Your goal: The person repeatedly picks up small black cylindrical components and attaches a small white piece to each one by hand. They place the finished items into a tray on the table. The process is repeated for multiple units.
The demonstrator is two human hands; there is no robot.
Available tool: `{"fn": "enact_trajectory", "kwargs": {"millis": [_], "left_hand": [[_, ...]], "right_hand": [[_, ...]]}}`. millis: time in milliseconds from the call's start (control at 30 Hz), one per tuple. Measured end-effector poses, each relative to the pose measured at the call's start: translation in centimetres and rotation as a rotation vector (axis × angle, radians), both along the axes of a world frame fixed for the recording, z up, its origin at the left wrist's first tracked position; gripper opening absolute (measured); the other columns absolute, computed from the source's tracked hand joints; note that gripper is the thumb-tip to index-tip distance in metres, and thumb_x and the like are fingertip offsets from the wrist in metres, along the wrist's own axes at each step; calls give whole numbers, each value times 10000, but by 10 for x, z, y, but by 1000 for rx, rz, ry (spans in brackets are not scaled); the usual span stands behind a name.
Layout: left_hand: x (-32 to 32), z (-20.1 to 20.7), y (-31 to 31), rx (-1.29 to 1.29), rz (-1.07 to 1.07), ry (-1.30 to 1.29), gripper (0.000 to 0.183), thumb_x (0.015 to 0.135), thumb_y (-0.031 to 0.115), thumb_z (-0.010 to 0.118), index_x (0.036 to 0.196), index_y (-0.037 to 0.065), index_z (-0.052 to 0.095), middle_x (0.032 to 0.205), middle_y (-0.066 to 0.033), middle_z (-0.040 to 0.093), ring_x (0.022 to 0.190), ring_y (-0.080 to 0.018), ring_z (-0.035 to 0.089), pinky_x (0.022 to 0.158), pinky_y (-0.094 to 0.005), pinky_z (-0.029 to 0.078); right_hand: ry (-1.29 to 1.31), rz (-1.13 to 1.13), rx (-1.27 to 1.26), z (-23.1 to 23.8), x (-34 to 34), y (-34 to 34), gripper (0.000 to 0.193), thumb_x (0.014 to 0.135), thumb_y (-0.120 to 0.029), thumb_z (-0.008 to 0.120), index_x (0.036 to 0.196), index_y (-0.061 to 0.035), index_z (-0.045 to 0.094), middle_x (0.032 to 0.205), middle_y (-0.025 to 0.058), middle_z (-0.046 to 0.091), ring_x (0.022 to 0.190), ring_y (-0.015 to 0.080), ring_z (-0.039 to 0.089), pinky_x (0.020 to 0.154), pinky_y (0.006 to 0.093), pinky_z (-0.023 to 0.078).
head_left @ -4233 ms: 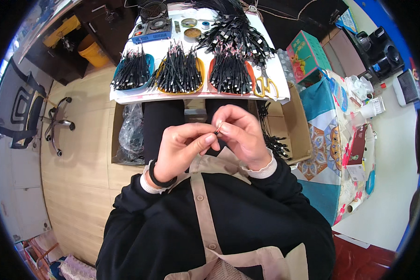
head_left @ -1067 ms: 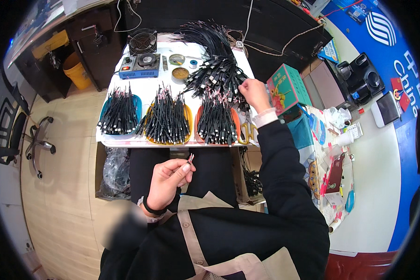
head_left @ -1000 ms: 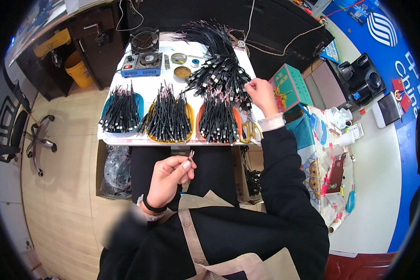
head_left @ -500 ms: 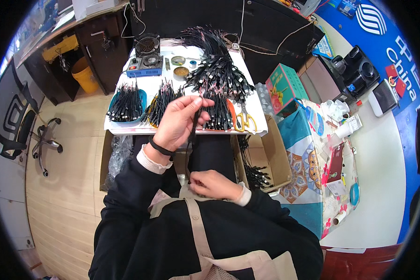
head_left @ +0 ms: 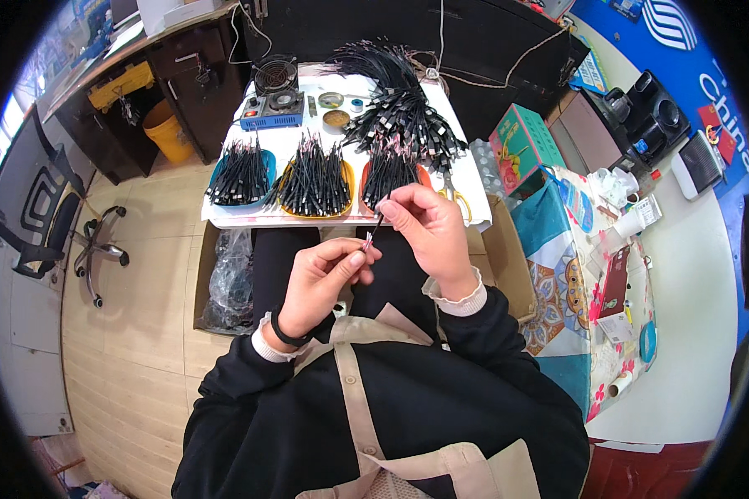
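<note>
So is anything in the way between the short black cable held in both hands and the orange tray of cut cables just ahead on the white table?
Nothing visible. The short black cable is pinched between the left hand and the right hand, above the lap. The orange tray lies just beyond at the white table edge, with open space between them.

A short black cable piece with bared wire ends [head_left: 373, 231] sits between the left hand [head_left: 320, 279] at its seven o'clock and the right hand [head_left: 429, 233] at its three o'clock, both before the white rectangular worktable [head_left: 308, 218]. On the table, three shallow trays of bundled black cables [head_left: 314, 176] run along the near edge, with the loose heap of long black cables [head_left: 399, 108] behind them at one o'clock. The blue box-shaped bench device [head_left: 272, 104] stands at eleven o'clock, and an open cardboard box [head_left: 508, 258] lies beside the table's right end.
</note>
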State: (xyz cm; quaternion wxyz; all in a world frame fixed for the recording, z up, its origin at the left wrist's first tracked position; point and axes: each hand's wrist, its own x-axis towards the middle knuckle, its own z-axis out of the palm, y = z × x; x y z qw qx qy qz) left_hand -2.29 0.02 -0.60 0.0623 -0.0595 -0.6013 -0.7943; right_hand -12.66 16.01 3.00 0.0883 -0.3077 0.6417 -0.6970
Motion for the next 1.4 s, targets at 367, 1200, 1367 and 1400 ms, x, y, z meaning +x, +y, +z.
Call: {"fn": "enact_trajectory", "kwargs": {"millis": [367,1200,1367,1400], "left_hand": [[-16,12,1,295,164,109,225,987,69,554,1158,-36,655,1172,-101,677,922,-88,625,818,-233,518],[-4,9,4,244,-4,-17,165,996,120,553,1012,-14,649,708,20,576,580,-9,413,508,-161,306],[-2,9,8,192,22,-35,164,996,124,551,994,-10,646,709,29,569,584,-3,407,508,-162,293],[-1,9,8,186,34,-32,164,996,123,551,997,-10,647,712,30,570,585,-3,408,509,-162,294]], "right_hand": [[95,94,100,-29,29,-8,107,899,-70,672,930,32,661,833,60,645,732,103,579,663,250,464],[43,61,-124,-10,24,-5,64,921,-19,644,963,29,635,920,36,633,798,76,606,726,218,488],[-107,128,-176,-10,27,-4,72,926,-12,634,982,31,623,909,40,641,817,84,613,749,222,488],[-80,129,-172,-9,27,-3,74,925,-11,634,985,31,622,903,40,641,820,86,615,751,223,489]]}}
